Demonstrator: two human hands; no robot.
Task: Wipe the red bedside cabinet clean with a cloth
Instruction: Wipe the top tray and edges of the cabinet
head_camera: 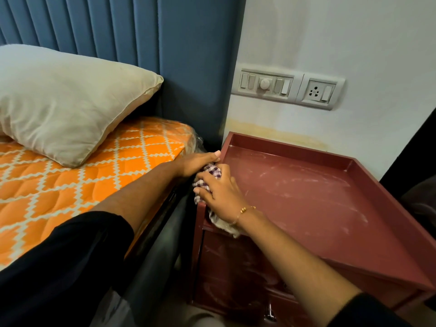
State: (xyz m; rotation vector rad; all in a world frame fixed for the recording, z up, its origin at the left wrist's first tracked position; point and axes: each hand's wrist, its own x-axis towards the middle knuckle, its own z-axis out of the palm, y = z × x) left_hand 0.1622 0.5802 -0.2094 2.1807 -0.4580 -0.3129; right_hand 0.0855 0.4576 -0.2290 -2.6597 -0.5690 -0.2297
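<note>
The red bedside cabinet (306, 204) stands against the white wall, its tray-like top streaked with pale dust. A checked purple-and-white cloth (211, 172) is bunched over the cabinet's left rim. My right hand (221, 194), with a gold bracelet at the wrist, presses down on the cloth and grips it. My left hand (200, 161) reaches across from the bed side and holds the far end of the same cloth at the rim. A pale part of the cloth hangs below my right wrist, over the cabinet's front.
An orange patterned mattress (82, 185) with a beige pillow (66, 102) lies to the left, backed by a blue padded headboard (153, 43). A switch and socket panel (287, 87) sits on the wall above the cabinet. A metal drawer handle (270, 312) shows low on the front.
</note>
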